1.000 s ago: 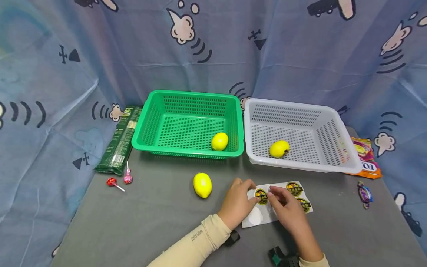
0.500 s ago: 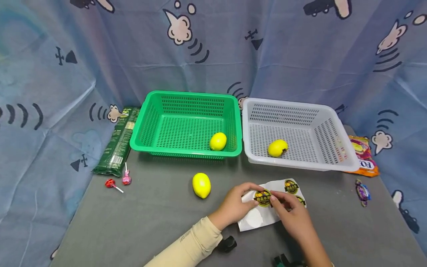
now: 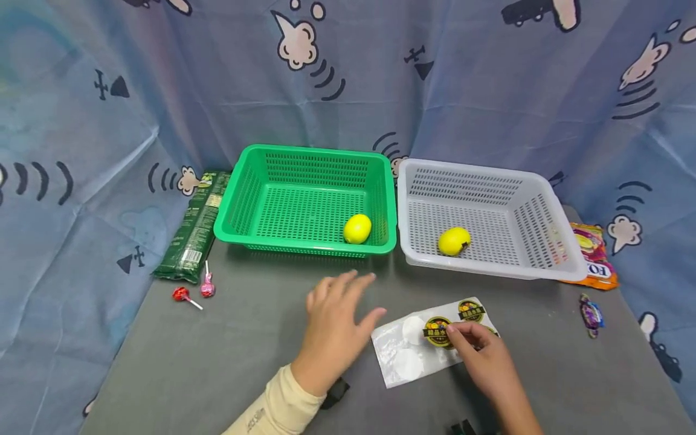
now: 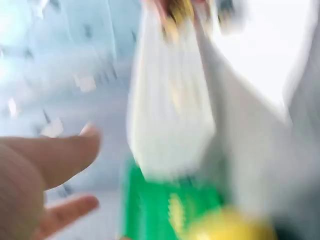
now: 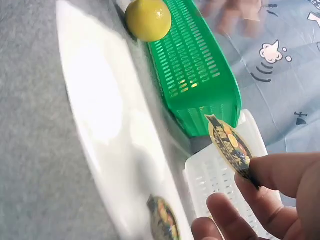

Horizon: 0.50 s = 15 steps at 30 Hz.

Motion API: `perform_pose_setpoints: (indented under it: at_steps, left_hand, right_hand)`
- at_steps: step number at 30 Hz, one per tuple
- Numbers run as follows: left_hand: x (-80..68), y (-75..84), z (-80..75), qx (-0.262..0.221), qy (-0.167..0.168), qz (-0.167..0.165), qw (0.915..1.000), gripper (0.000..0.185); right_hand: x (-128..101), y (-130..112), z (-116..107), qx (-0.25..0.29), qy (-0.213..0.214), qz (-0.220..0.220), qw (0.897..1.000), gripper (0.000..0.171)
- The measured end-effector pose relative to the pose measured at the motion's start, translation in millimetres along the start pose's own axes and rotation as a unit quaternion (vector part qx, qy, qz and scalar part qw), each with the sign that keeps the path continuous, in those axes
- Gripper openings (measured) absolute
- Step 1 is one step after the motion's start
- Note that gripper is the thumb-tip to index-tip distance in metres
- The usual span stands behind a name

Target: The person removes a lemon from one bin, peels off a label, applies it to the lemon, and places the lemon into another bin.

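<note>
Near the sheet's point(image 3: 413, 350) right end, the right hand point(image 3: 484, 356) pinches a peeled round sticker point(image 3: 438, 331); the left hand point(image 3: 331, 326), fingers spread and empty, hovers over the lemon point(image 5: 148, 19), hiding it.

bright even light; left wrist view heavily motion-blurred.

Left wrist view motion-blurred; left hand point(image 3: 334, 323) hides table lemon point(image 5: 148, 19).
</note>
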<state>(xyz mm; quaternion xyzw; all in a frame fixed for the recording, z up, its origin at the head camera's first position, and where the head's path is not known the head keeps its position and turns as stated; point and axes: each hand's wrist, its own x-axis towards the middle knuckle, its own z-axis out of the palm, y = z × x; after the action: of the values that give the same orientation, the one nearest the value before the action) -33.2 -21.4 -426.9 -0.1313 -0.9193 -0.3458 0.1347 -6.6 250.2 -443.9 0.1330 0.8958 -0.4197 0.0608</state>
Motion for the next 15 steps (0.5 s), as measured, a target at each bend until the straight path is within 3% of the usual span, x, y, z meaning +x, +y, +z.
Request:
perform_pose_setpoints:
  at_steps: [3,5,8,11,13,15]
  left_hand:
    - [-0.9,-30.7,-9.7,0.003,-0.045,-0.098,0.9941,0.075]
    - [-3.3,-49.4,-8.1,0.003,-0.081,-0.129,0.9884,0.079]
    - [-7.3,-65.5,-0.5,-0.021,-0.087,-0.122,0.9884,0.077]
    - [-6.2,-66.5,6.8,-0.131,-0.069,-0.116,0.9822,0.075]
    - [-4.4,-62.7,10.5,-0.246,-0.070,-0.124,0.9588,0.078]
    - [-3.2,-58.6,12.9,-0.358,-0.077,-0.131,0.9212,0.082]
  right_hand:
    - [-1.9,-5.0,1.5,0.013,-0.002,0.000,1.000,0.026]
    - [-2.0,-12.8,6.2,0.033,-0.011,-0.001,0.999,0.027]
    - [-0.9,-32.9,18.9,0.083,-0.022,0.003,0.996,0.026]
    - [1.2,-58.5,34.3,0.143,-0.034,0.009,0.989,0.027]
    - [2.3,-76.9,45.9,0.178,-0.044,0.014,0.983,0.026]
    - [3.2,-91.1,57.4,0.205,-0.056,0.013,0.977,0.025]
